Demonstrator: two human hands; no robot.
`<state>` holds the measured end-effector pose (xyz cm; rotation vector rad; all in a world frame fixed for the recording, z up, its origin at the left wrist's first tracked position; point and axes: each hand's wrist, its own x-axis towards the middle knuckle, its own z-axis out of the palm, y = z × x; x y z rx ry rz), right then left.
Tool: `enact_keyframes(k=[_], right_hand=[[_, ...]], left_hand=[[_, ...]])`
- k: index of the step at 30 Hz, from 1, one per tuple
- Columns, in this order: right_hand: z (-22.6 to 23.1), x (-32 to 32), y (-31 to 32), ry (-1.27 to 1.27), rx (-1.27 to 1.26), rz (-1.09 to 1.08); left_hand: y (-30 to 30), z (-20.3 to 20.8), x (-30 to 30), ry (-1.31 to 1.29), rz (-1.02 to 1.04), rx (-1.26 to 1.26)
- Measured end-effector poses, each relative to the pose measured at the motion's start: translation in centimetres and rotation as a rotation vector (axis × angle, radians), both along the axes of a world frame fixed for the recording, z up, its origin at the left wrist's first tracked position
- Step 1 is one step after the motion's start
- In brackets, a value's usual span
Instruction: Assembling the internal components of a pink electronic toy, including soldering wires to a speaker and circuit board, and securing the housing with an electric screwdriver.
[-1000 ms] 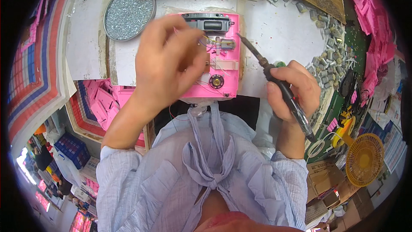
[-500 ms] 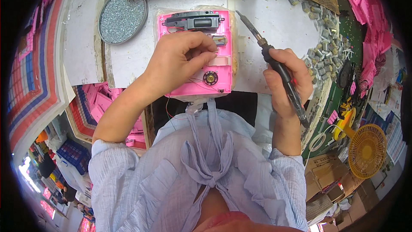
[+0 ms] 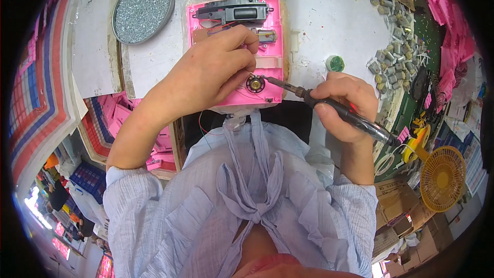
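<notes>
A pink plastic housing (image 3: 275,17) lies open on the worktable, with wires, a black module (image 3: 242,13), a small silver motor (image 3: 266,36) and a round speaker (image 3: 256,84) inside. My right hand (image 3: 347,103) grips a black soldering iron (image 3: 334,110) like a pen, its metal tip reaching the speaker's upper edge. Over the housing's left side, my left hand (image 3: 218,67) is closed, thumb and fingers pinched beside that tip on what looks like a thin wire. The hand covers part of the housing, and the wire's end is hard to see.
A round tray of small screws (image 3: 143,13) stands at the far left. Several small motors (image 3: 393,62) are heaped at the right, near a small tub with green contents (image 3: 335,63). Pink parts (image 3: 116,113) lie at the lower left, and a yellow fan (image 3: 442,177) is at right.
The soldering iron has swung down and left, bringing its tip to the speaker. My left hand has shifted slightly lower toward the speaker. The green-filled tub, formerly hidden by my right hand, now shows.
</notes>
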<state>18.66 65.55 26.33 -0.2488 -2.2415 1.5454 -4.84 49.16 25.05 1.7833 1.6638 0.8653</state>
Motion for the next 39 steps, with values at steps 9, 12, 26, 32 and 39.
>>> enact_keyframes(k=[9,12,26,32,39], right_hand=[[0.0,-1.4,0.4,-0.022,0.018,0.104],[0.0,-1.7,0.4,-0.034,0.033,0.121],[0.0,-1.9,0.7,-0.058,0.051,0.102],[0.5,-0.8,1.1,-0.03,0.043,0.04],[0.6,-0.5,1.2,-0.009,0.041,0.007]], left_hand=[[0.2,0.2,-0.3,0.037,-0.026,0.012],[0.2,0.1,-0.2,0.035,-0.028,0.028],[0.4,0.0,-0.4,0.073,-0.077,0.045],[0.4,0.1,-0.5,0.059,-0.072,0.032],[0.3,-0.2,-0.7,0.016,-0.05,0.019]])
